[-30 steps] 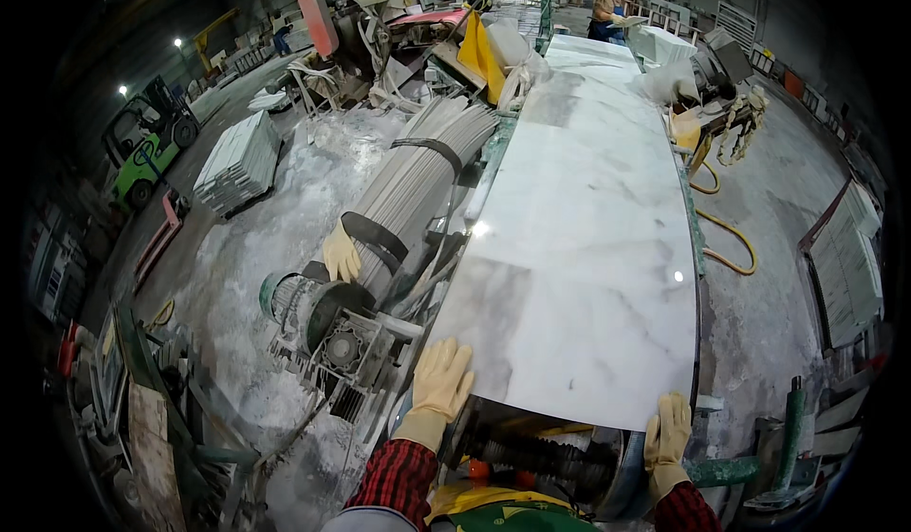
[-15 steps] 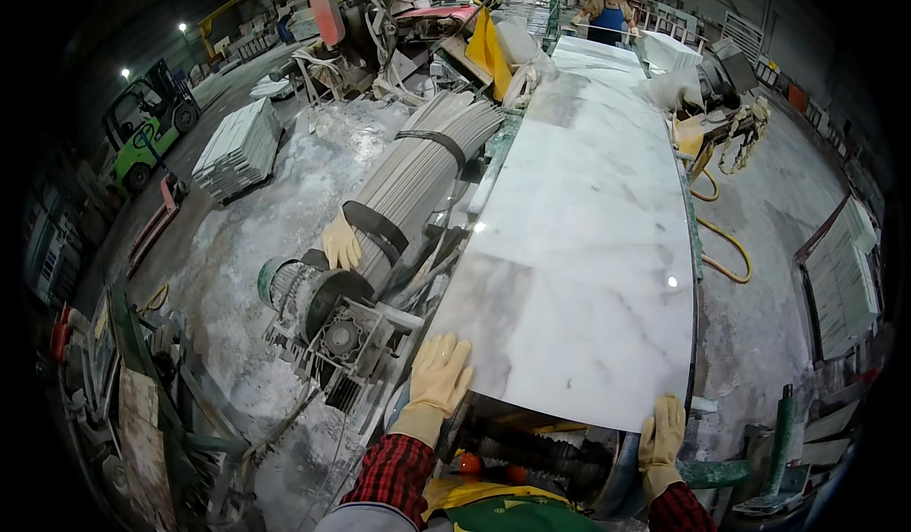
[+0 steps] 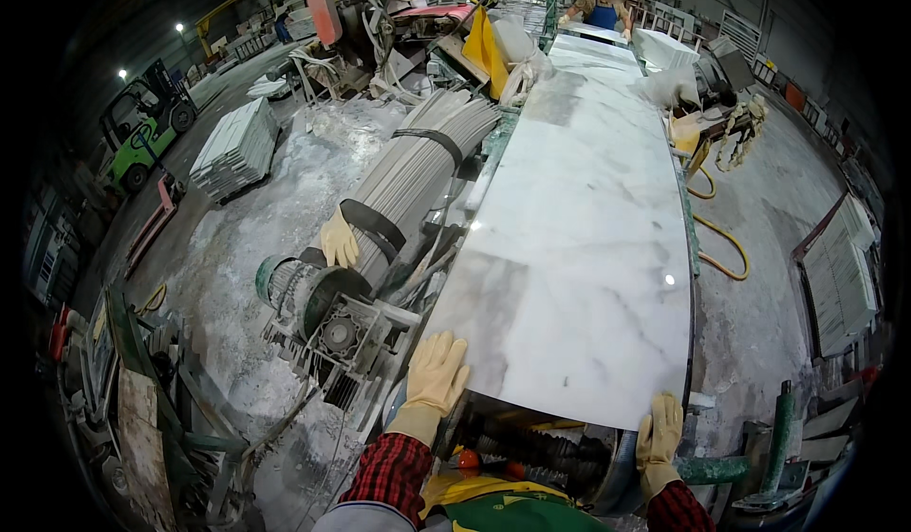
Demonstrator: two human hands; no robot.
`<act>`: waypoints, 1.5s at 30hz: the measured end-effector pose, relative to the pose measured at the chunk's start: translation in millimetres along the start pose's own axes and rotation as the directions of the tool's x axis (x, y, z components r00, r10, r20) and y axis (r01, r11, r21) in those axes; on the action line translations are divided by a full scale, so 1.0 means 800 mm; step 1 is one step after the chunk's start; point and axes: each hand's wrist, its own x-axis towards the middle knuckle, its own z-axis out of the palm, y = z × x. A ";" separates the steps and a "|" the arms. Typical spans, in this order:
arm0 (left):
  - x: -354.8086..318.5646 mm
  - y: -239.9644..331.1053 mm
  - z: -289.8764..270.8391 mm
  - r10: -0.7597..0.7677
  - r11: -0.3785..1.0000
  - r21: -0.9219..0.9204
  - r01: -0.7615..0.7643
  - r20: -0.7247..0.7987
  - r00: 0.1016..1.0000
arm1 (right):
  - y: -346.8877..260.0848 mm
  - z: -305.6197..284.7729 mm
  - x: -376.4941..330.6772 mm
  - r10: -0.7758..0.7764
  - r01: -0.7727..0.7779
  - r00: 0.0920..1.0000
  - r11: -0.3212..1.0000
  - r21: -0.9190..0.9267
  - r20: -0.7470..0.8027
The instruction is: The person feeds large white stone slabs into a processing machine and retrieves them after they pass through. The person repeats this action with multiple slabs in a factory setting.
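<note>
A long white, grey-veined marble slab (image 3: 588,276) lies in front of me and stretches to the far end of the machine bed. My left hand (image 3: 434,385), in a cream rubber glove, rests with its fingers stretched out at the slab's near left corner. At the near right corner, my right hand (image 3: 659,437) lies in a matching glove, fingers extended along the edge. Neither hand is wrapped around anything. At the far end, a person in a blue apron (image 3: 604,14) has both hands at a separate pale slab piece (image 3: 602,33).
To the left are a motor with gearbox (image 3: 327,314), a strapped bundle of grey strips (image 3: 418,167) and a loose cream glove (image 3: 339,240). A green forklift (image 3: 147,124) and stacked slabs (image 3: 235,149) stand farther off. A yellow hose (image 3: 735,257) loops at the right.
The person at the far end has leaned in closer, and a pale slab piece now shows between their hands. My hands stay in nearly the same places at the slab's near corners.
</note>
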 end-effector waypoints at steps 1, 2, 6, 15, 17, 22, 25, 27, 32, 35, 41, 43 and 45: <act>-0.001 -0.001 0.002 -0.002 1.000 -0.004 0.002 0.003 1.000 | 0.001 0.001 -0.001 0.001 -0.001 1.000 1.000 -0.003 0.000; -0.001 -0.001 0.001 -0.003 1.000 -0.008 0.003 0.005 1.000 | 0.003 0.002 -0.003 0.001 -0.001 1.000 1.000 -0.006 0.000; -0.003 0.002 -0.001 -0.012 1.000 -0.007 0.012 0.011 1.000 | 0.002 0.000 -0.005 0.004 -0.004 1.000 1.000 -0.007 0.005; -0.010 0.000 -0.001 -0.013 1.000 -0.012 0.013 0.006 1.000 | -0.002 -0.002 -0.009 0.030 -0.031 0.999 0.999 0.010 0.021; -0.008 0.003 -0.005 -0.016 1.000 -0.024 0.016 0.012 1.000 | 0.001 0.001 -0.012 0.020 -0.020 1.000 1.000 -0.007 0.010; -0.010 0.003 -0.005 -0.012 1.000 -0.013 0.012 0.009 1.000 | 0.002 0.002 -0.017 0.017 -0.016 1.000 0.999 -0.039 0.012; -0.010 0.004 -0.009 -0.022 1.000 -0.018 0.022 0.032 0.999 | -0.005 -0.004 -0.015 0.032 -0.032 0.999 0.999 -0.013 0.030; -0.010 0.006 -0.012 -0.023 1.000 -0.018 0.024 0.038 0.999 | -0.004 -0.004 -0.017 0.026 -0.026 0.999 1.000 -0.009 0.028; -0.012 0.003 -0.010 0.018 1.000 -0.016 -0.019 -0.024 1.000 | -0.003 -0.002 -0.018 0.023 -0.023 0.999 1.000 -0.013 0.029; -0.014 0.001 -0.008 0.026 1.000 -0.010 -0.026 -0.032 0.999 | -0.001 -0.001 -0.021 0.017 -0.017 1.000 1.000 -0.024 0.026; -0.017 0.004 -0.014 0.021 1.000 -0.005 -0.021 -0.032 0.999 | 0.000 0.001 -0.027 0.035 -0.034 0.999 0.999 -0.019 0.035; -0.017 0.005 -0.016 0.016 0.999 -0.032 -0.017 -0.016 1.000 | -0.002 0.000 -0.027 0.037 -0.037 0.999 0.999 -0.019 0.038; -0.017 0.005 -0.017 0.011 0.999 -0.046 -0.011 -0.003 1.000 | -0.003 0.000 -0.027 0.037 -0.036 0.999 0.999 -0.037 0.039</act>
